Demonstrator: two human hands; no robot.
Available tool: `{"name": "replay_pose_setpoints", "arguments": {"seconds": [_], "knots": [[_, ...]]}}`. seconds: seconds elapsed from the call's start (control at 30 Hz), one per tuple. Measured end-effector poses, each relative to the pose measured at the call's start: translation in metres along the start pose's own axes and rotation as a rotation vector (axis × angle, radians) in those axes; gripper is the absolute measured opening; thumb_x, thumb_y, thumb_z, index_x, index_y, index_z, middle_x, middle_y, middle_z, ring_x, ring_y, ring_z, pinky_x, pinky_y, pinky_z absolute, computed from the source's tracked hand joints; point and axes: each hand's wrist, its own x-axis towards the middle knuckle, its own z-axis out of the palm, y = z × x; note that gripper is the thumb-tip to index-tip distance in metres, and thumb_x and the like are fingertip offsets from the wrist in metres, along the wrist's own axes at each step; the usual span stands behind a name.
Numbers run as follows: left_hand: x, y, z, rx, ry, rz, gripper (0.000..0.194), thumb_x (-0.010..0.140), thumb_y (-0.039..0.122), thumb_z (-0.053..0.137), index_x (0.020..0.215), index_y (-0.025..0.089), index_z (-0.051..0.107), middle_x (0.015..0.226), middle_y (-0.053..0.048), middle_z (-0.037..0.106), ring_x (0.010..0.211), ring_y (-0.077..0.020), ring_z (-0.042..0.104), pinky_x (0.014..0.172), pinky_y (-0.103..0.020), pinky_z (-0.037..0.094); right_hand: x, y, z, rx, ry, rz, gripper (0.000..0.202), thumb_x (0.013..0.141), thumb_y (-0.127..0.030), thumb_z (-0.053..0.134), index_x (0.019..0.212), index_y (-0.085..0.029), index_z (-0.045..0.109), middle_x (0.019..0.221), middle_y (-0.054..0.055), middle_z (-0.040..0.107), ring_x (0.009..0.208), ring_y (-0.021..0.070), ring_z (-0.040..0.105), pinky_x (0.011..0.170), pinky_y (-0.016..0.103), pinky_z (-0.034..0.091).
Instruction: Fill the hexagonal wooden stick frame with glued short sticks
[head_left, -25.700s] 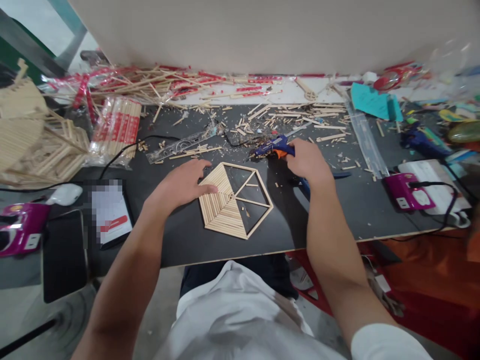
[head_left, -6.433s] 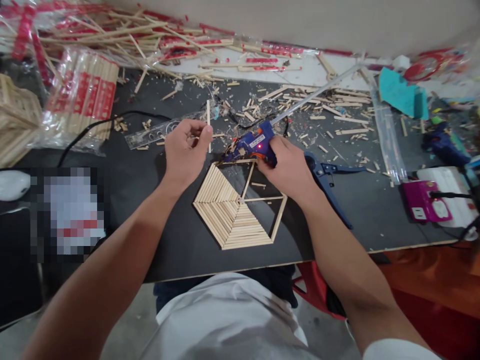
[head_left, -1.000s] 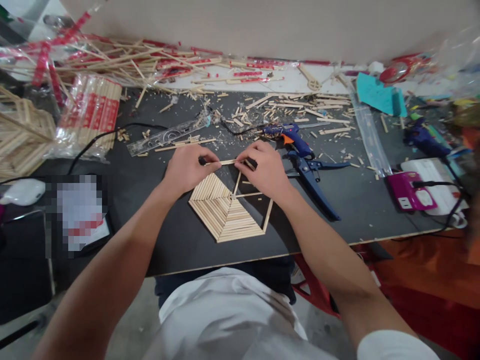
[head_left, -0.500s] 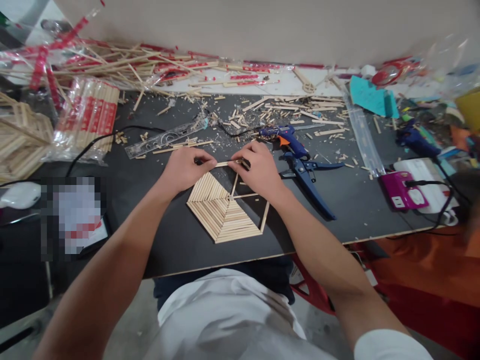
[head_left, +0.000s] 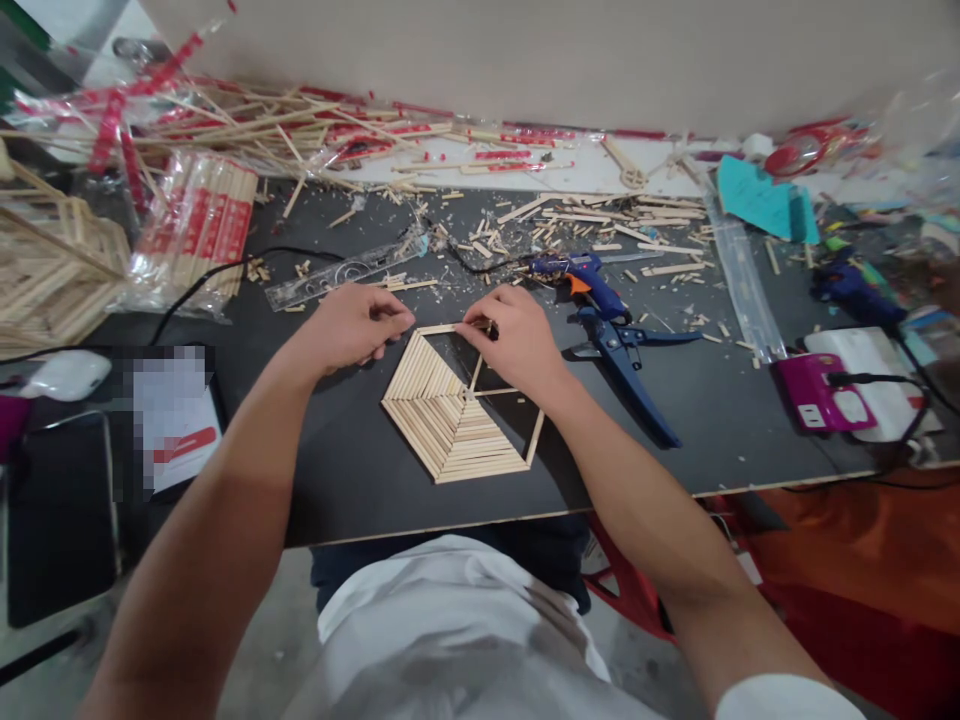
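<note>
A hexagonal panel [head_left: 457, 440] of thin wooden sticks lies on the dark table, its left and front sections filled with close rows and its other sections framed only by single sticks. At its far edge, my right hand [head_left: 517, 338] pinches the far wooden stick [head_left: 436, 329] between thumb and finger near the right end. Just off the far left corner is my left hand [head_left: 360, 325], thumb and fingertips pressed together, with nothing visible between them. The right hand covers the far right corner of the panel.
Behind the hands lie a blue glue gun [head_left: 581, 278], a clear ruler [head_left: 345, 272] and stick offcuts. Blue cutters [head_left: 626, 365] rest to the right, before a purple power adapter [head_left: 821, 392]. Packed sticks [head_left: 195, 235] and a phone [head_left: 176, 420] sit left.
My left hand has let go of the far stick and drawn back to the left, baring its left end. My right hand keeps its pinch. The whole view has shifted slightly.
</note>
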Motion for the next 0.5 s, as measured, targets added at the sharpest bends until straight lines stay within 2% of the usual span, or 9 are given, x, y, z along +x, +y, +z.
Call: {"name": "replay_pose_setpoints", "arguments": {"seconds": [0.13,0.37,0.5], "knots": [[0.0001,-0.0025,0.0007,-0.048,-0.057,0.022,0.021,0.084,0.035,0.071,0.095,0.018,0.079,0.053,0.000,0.061,0.038,-0.0112,0.047,0.042,-0.027,0.039,0.0005,-0.0001,0.0008,0.001,-0.002,0.013,0.011,0.093,-0.030,0.075,0.086,-0.023,0.071,0.090,0.005,0.067,0.091,0.0245,0.061,0.087,0.041,0.047],[0.0009,-0.0010,0.0034,-0.080,-0.052,0.041,0.020,0.083,0.035,0.071,0.091,0.018,0.080,0.049,0.001,0.060,0.037,-0.0098,0.047,0.040,-0.024,0.037,0.0044,-0.0012,0.0045,-0.004,-0.001,0.019,0.017,0.091,-0.033,0.078,0.081,-0.022,0.070,0.087,0.004,0.066,0.090,0.0243,0.061,0.087,0.041,0.046],[0.0002,0.0014,0.0035,-0.091,-0.059,0.005,0.019,0.084,0.033,0.071,0.091,0.018,0.080,0.048,0.001,0.059,0.037,-0.0093,0.045,0.040,-0.024,0.037,0.0053,-0.0018,0.0048,-0.013,-0.005,0.020,0.020,0.091,-0.036,0.079,0.080,-0.022,0.069,0.087,0.005,0.067,0.090,0.0250,0.062,0.086,0.041,0.046]]}}
